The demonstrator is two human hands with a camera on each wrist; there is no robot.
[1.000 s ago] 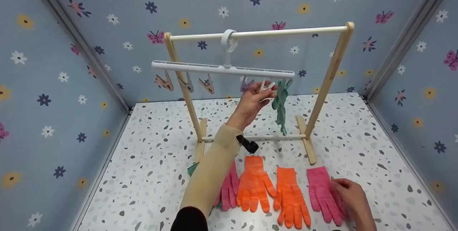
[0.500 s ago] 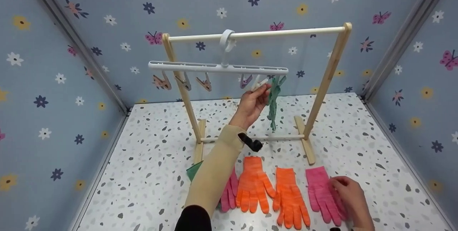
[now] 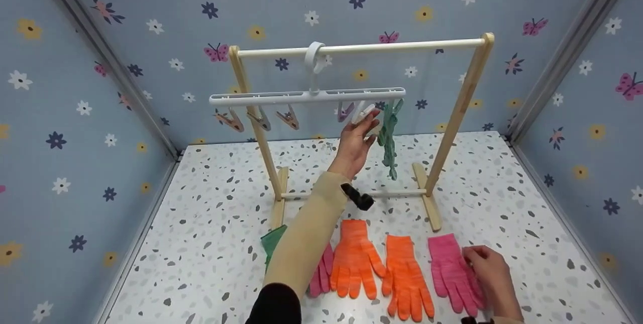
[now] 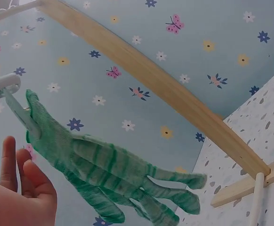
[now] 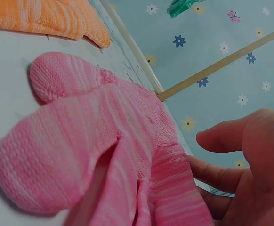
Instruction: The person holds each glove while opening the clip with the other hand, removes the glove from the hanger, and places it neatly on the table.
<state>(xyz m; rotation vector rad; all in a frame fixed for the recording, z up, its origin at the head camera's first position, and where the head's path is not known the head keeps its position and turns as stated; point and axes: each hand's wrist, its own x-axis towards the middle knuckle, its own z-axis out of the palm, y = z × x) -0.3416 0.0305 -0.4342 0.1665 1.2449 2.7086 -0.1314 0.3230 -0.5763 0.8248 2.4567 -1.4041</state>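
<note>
A white clip hanger (image 3: 281,98) hangs from a wooden stand. My left hand (image 3: 351,145) holds a white clothespin (image 3: 362,113) under its right half; the left wrist view does not show that clothespin. Right beside the hand, a green striped glove (image 3: 388,133) dangles fingers-down from the end clothespin (image 4: 21,113). On the table my right hand (image 3: 492,274) rests by the right edge of a pink glove (image 3: 452,271), fingers loosely bent. In the right wrist view its thumb stands apart from the pink knit (image 5: 123,108), and its other fingertips are partly hidden behind the glove.
Two orange gloves (image 3: 354,258) lie left of the pink one. Another pink glove (image 3: 321,276) and a green glove (image 3: 273,241) are partly covered by my left sleeve. More clothespins (image 3: 287,117) hang along the hanger. The stand's right post (image 3: 458,118) rises behind.
The hanger has swung: its right end moved left and up, its left end dipped slightly. My left hand shifted its fingers on the white clothespin. The right hand has barely moved.
</note>
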